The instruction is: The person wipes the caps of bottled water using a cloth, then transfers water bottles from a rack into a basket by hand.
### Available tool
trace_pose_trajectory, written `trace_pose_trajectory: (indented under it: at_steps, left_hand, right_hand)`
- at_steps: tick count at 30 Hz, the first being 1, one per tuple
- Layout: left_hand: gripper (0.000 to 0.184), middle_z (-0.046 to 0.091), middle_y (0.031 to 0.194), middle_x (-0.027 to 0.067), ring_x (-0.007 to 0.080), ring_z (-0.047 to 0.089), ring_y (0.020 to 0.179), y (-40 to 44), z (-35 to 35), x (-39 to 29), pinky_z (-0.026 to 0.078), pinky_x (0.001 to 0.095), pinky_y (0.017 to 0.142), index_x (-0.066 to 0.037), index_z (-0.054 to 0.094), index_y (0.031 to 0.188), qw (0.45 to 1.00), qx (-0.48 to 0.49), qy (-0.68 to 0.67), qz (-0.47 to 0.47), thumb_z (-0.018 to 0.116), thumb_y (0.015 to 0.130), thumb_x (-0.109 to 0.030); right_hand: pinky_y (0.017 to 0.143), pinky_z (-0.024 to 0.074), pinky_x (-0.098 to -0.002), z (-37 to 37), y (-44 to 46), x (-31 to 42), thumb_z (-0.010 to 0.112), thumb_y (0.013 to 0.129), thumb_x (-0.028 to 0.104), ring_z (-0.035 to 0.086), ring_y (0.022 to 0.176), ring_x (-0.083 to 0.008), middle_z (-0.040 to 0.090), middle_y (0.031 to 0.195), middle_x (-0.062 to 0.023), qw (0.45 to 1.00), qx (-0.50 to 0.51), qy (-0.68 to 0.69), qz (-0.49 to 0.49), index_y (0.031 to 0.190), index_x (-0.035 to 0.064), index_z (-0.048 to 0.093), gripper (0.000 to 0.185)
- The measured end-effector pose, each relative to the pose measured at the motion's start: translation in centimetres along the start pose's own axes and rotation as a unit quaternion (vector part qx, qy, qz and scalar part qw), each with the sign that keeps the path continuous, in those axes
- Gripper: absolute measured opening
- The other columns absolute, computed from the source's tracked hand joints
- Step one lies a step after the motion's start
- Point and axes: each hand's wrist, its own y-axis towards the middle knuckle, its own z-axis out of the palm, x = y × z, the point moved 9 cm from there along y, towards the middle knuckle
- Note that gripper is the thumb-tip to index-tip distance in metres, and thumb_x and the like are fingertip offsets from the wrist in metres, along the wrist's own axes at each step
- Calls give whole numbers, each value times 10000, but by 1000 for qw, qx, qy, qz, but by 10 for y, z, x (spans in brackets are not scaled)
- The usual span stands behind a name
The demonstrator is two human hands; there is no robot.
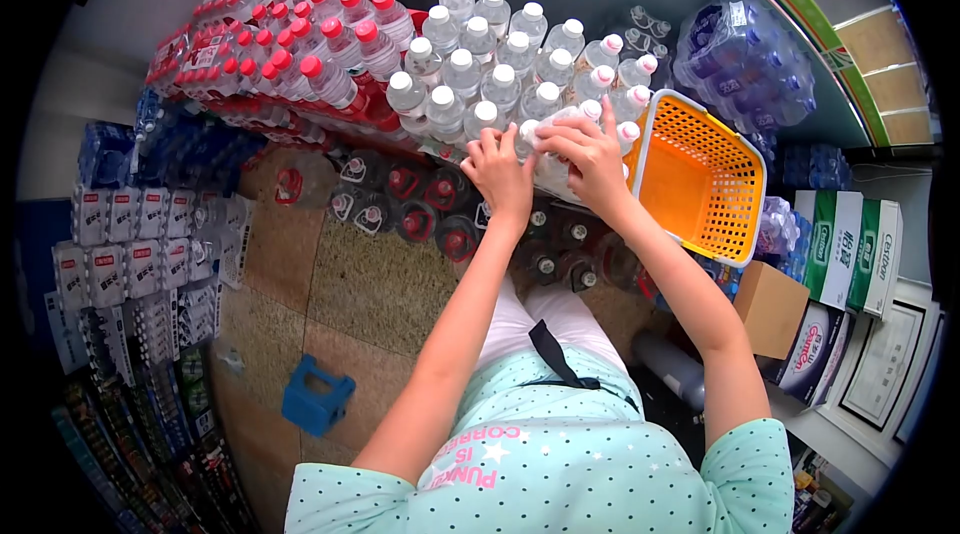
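Note:
White-capped clear water bottles stand packed in rows in front of me. My left hand is at the near edge of these rows, its fingers bent around the upper part of a water bottle. Over the same bottle from the right comes my right hand, with its index finger raised and its other fingers curled toward the cap. The fingers partly cover the bottle's neck. Immediately right of my right hand stands an orange-yellow plastic basket with perforated sides.
Red-capped bottles are stacked at the left. Dark bottles stand low below the rows. Shrink-wrapped bottles lie behind the basket. A blue plastic stool is on the floor, and cartons are stacked at the right.

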Motion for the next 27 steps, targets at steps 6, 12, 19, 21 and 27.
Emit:
trace_pose_trajectory:
  at_steps: [6,12,19,21,27]
  left_hand:
    - [524,541,1077,30,254,500,1038,3,1,0,366,433,855,-124,663,1114,1000,-4,0,-10,853,642,-246]
    - [507,545,1062,43,268,505,1030,13,-6,-11,394,423,850,-94,643,1121,997,-7,-73,18,824,662,-206]
    - [433,554,1052,67,283,512,1026,52,0,-43,425,428,869,-55,647,1118,995,-19,-66,71,782,720,-159]
    - [407,551,1067,75,284,512,1044,59,10,-48,426,422,864,-44,637,1087,996,12,-50,76,776,719,-149]
    - [265,592,1013,61,286,528,1018,72,26,-45,431,423,849,-54,689,958,998,7,-15,68,758,705,-91]
  right_hand:
    - [1145,166,-656,16,1,-3,681,710,5,627,1029,-159,708,1026,71,1000,-2,-9,9,910,175,704,263]
    - [1154,164,-622,-15,19,-15,598,691,-76,635,1053,-180,719,1048,48,998,-10,48,26,925,161,716,354]
    - [1122,142,-690,-23,52,-56,637,763,-12,627,1063,-175,716,1040,61,992,-71,-77,64,951,181,713,281]
    - [1126,120,-690,-7,50,-57,625,752,-34,621,1085,-176,712,1069,64,995,-36,-77,48,948,184,712,306]
    - [1128,135,-701,13,40,-55,634,729,-31,629,1044,-171,706,974,43,997,-37,-63,39,912,147,687,261]
